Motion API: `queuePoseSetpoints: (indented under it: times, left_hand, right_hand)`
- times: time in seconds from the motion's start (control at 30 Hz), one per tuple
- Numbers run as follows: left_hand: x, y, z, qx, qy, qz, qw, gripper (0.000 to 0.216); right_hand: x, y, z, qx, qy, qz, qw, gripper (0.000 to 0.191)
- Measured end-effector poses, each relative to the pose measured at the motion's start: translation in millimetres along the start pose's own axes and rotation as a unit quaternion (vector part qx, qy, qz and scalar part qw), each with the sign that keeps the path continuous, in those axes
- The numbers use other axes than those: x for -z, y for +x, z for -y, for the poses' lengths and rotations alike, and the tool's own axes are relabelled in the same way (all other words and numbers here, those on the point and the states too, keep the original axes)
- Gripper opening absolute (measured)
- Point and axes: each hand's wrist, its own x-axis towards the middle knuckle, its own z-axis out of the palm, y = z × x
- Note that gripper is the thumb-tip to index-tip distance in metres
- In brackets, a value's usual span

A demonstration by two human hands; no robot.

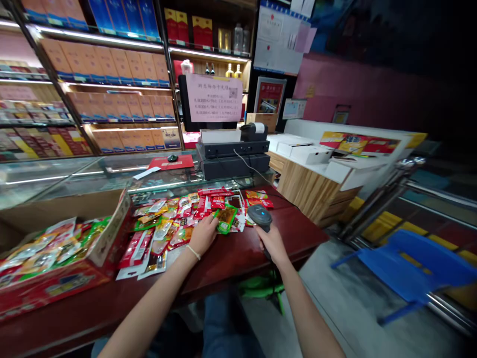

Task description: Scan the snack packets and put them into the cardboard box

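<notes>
My right hand (pixel 273 242) is wrapped round the grip of a dark barcode scanner (pixel 260 217), which has a small blue light on its head. Between the fingers of my left hand (pixel 204 232) is the edge of a green snack packet (pixel 225 219), close to the scanner's left side. A pile of snack packets (pixel 185 206) in red, yellow and green wrappers spreads over the counter behind and left of that hand. Some larger packets (pixel 136 248) lie at the pile's front left.
An open cardboard box (pixel 70 286) of packets stands on the dark red counter (pixel 219 258) at left. Behind the pile are a cash register unit (pixel 234 161) and a pink sign (pixel 214 99). A blue chair (pixel 417 263) stands right; boxed goods fill the shelves (pixel 122 84).
</notes>
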Motion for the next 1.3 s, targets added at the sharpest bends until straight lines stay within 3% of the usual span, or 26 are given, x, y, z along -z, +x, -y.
queuePoseSetpoints:
  times: [0.2,0.33,0.5,0.63,0.8,0.97,1.03,1.17,1.3]
  left_hand:
    - [12,-55,60,0.021,-0.063,-0.043,0.997,0.032]
    - [15,-71,84,0.049,-0.110,-0.004,0.993,0.039]
    - [16,-60,72,0.097,-0.075,-0.001,0.992,0.021]
    - [6,-40,53,0.114,-0.042,-0.050,0.991,0.039]
    - [2,-16,34,0.111,-0.033,0.011,0.993,0.054]
    - [9,-12,38,0.148,-0.095,0.023,0.984,0.034]
    - [6,-19,51,0.173,-0.191,-0.005,0.966,0.032]
    - [-11,-42,79,0.208,-0.407,-0.085,0.886,0.039]
    - [-26,-54,87,0.191,-0.479,-0.097,0.851,0.045]
  right_hand:
    - [-21,-14,13,0.001,-0.023,0.047,0.999,0.031]
    - [-35,-19,15,0.002,-0.027,0.061,0.998,0.032]
    - [-46,-23,15,-0.002,-0.021,0.076,0.997,0.034]
    - [-47,-25,16,-0.001,-0.022,0.080,0.997,0.032]
    - [-42,-25,16,-0.004,-0.035,0.084,0.996,0.034]
    - [-38,-25,15,0.003,-0.039,0.078,0.996,0.035]
    - [-39,-26,14,0.007,-0.044,0.083,0.996,0.036]
    - [-49,-28,10,0.007,-0.038,0.103,0.994,0.037]
    - [-68,-34,11,0.022,-0.046,0.141,0.989,0.043]
